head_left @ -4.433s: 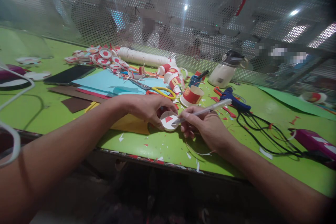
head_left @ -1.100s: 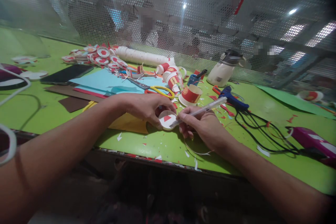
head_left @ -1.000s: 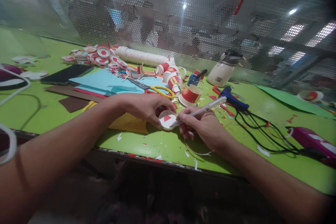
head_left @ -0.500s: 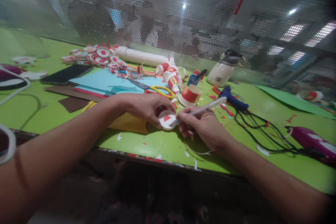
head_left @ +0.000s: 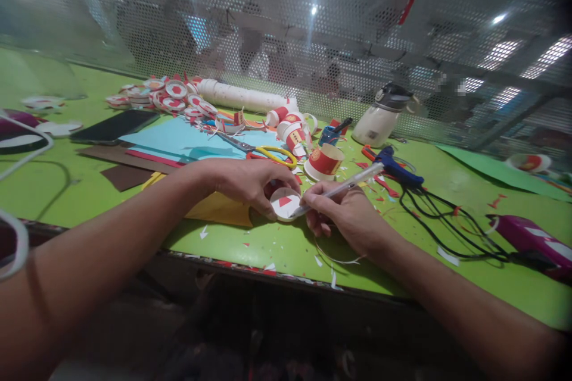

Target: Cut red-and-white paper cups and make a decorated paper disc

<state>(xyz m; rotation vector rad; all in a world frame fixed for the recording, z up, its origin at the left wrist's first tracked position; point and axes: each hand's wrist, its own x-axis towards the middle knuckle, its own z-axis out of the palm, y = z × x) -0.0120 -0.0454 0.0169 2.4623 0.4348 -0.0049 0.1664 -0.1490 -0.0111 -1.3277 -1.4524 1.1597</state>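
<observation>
My left hand (head_left: 257, 187) is closed on the rim of a small round white paper cup base (head_left: 286, 212), with a red patch in its middle. My right hand (head_left: 342, 208) grips a clear-barrelled pen (head_left: 357, 178), and its tip meets the white surface inside the rim. Beyond my fingers stands a red and white paper cup (head_left: 323, 162). Scissors with yellow handles (head_left: 279, 155) lie behind my left hand. Yellow paper (head_left: 223, 209) is partly covered by that hand.
Blue sheets (head_left: 170, 137), a dark phone (head_left: 115, 125) and a pile of cut cup bases (head_left: 174, 90) lie at left. At right are a blue glue gun (head_left: 400, 169) with black cord, a purple device (head_left: 531, 241) and a white kettle (head_left: 379, 116). A perforated screen (head_left: 286, 24) rises behind.
Almost nothing differs. The pen tip has shifted very slightly to the right on the white base; my left hand keeps its hold.
</observation>
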